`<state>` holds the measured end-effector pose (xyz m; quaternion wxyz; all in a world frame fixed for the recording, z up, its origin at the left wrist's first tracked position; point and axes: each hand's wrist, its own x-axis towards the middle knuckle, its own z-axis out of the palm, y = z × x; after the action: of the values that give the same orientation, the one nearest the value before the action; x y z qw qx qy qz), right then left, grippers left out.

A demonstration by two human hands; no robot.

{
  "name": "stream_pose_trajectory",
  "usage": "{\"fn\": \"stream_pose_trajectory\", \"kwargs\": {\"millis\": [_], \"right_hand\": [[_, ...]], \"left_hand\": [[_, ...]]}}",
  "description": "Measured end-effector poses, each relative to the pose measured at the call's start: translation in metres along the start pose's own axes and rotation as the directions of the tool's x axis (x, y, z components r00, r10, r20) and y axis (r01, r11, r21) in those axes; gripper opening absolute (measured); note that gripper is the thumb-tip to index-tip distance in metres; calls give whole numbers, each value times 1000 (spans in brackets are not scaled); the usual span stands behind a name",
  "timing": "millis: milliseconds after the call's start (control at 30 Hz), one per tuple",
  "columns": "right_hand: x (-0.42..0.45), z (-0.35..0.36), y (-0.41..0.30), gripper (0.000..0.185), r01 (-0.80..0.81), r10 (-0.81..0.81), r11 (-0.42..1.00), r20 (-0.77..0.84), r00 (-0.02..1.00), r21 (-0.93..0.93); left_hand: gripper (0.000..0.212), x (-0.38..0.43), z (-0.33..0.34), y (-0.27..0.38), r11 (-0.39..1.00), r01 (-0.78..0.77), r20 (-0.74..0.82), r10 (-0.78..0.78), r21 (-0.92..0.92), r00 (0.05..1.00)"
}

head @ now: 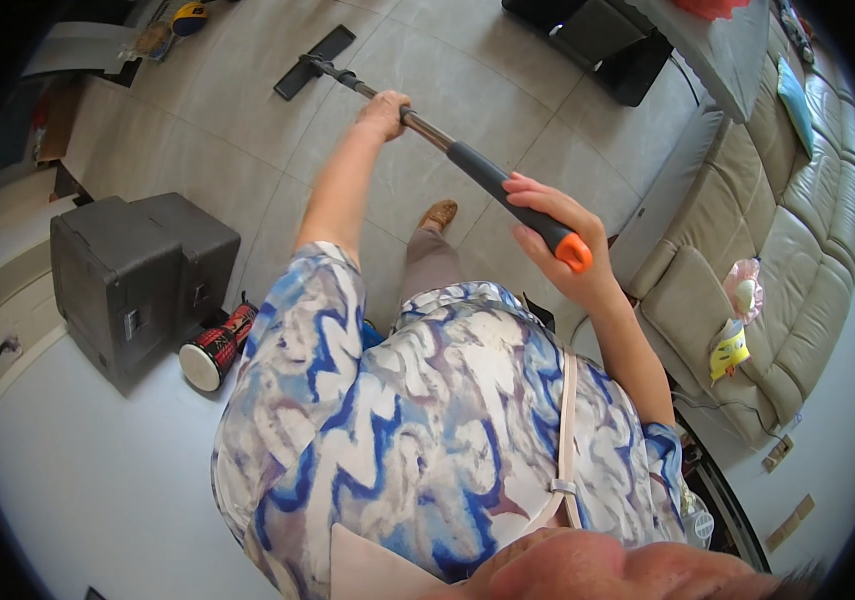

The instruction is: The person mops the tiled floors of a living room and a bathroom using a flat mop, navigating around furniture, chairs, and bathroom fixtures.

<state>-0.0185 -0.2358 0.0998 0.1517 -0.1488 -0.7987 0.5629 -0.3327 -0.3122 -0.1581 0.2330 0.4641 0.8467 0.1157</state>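
A flat mop with a dark rectangular head [334,45] rests on the tiled floor at the upper left of centre. Its metal pole slants down to a dark grey grip [484,172] with an orange end cap. My left hand [384,116] is closed around the metal pole, nearer the mop head. Around the grip, close to the orange end, my right hand [566,240] holds on, its thumb on one side and its fairly straight fingers on the other.
Dark grey hard cases [105,277] and a red-black hand drum [206,364] stand at left. A beige leather sofa [757,300] runs along the right. Black equipment [600,37] stands at the upper right, below a grey-covered surface [727,60]. A ball [190,19] lies at the upper left.
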Motion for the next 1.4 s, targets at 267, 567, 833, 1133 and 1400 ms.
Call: {"fn": "stream_pose_trajectory", "kwargs": {"millis": [267,567,833,1133,1400], "right_hand": [[-106,-67,-66,36,-214,218,974,47,975,-73],[-208,-168,-197,28,48,-61,971,-48,997,-233],[-197,-167,-192,31,104,-119,985,-98,988,-140],[-130,-135,-151,31,39,-44,999,-182,982,-33],[-9,-89,-100,30,-12,19,999,147,989,-46]], "left_hand": [[15,-90,40,108,950,-309,194,295,43,935],[23,-204,33,275,677,-513,311,716,-529,624],[18,-183,-32,270,747,-531,261,649,-400,715],[10,-110,-58,207,861,-463,216,503,-213,837],[7,-47,-44,77,967,-186,38,195,-173,980]]}}
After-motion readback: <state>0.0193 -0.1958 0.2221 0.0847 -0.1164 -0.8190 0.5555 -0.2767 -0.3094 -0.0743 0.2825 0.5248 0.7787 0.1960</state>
